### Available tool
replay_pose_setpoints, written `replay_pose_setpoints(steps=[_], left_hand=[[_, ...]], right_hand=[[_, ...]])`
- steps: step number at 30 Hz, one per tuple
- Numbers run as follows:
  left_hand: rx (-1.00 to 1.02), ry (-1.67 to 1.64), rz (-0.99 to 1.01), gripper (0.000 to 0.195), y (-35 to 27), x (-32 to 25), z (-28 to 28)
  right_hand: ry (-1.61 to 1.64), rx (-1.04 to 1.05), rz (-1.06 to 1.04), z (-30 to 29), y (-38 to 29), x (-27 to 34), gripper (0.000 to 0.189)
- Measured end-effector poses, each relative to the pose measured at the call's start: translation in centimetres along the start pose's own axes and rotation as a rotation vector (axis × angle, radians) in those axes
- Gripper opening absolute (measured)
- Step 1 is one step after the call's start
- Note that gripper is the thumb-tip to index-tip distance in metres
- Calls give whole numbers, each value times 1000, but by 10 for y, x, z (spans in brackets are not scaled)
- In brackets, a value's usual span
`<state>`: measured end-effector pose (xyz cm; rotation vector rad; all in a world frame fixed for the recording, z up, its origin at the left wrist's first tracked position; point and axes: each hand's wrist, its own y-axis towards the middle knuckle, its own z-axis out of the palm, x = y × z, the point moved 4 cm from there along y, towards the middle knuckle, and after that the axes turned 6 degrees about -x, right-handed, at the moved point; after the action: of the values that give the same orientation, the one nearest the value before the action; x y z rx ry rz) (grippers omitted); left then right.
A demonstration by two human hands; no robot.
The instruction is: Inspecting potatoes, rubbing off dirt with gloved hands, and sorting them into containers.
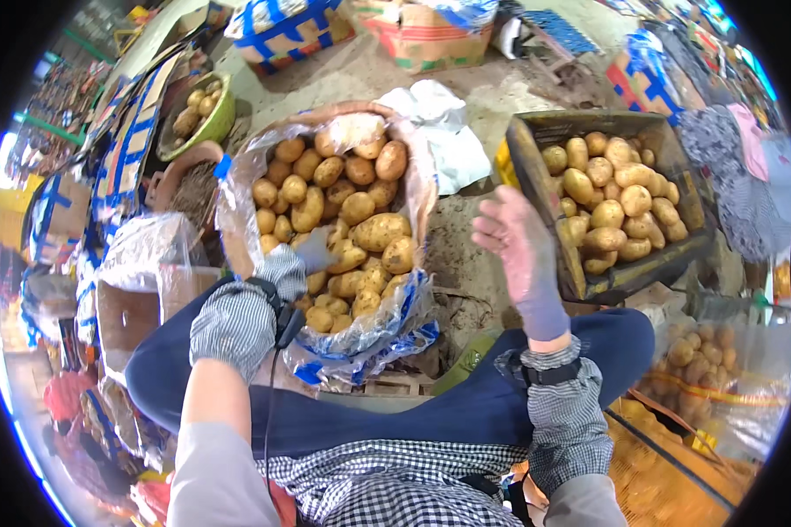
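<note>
My left hand (315,251), in a thin greyish glove, reaches into a plastic-lined basket (232,230) of potatoes (381,232); its fingertips are at a potato near the middle, and whether it grips one cannot be told. My right hand (511,247), gloved with pinkish fingers, is raised over the floor between the basket and a dark, worn crate (544,224). Its fingers are slightly bent and apart, with nothing in them. Paler potatoes (608,214) are heaped in that crate, to the right of my right hand.
Behind the basket lies a white plastic bag (458,158). A green bowl (223,115) of potatoes and a reddish tub (198,158) of soil stand at the left, near an open cardboard box (128,323). Taped boxes (293,33) stand at the back. A clear bag (748,369) of potatoes is at right.
</note>
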<state>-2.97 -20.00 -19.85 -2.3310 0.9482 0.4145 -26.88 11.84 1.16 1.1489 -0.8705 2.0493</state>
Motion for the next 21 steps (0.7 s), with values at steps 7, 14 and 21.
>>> replay_pose_setpoints(steps=[7,14,21], left_hand=[[37,282,38,92,-6,-34,46],[-28,86,-53,82,-20,-10,20],[268,-1643,-161,48,-50,-83,-37]], right_hand=[[-70,134,47,18,-7,-33,59],[-38,125,60,13,-6,-47,58],[-54,174,77,4,-3,-66,66]])
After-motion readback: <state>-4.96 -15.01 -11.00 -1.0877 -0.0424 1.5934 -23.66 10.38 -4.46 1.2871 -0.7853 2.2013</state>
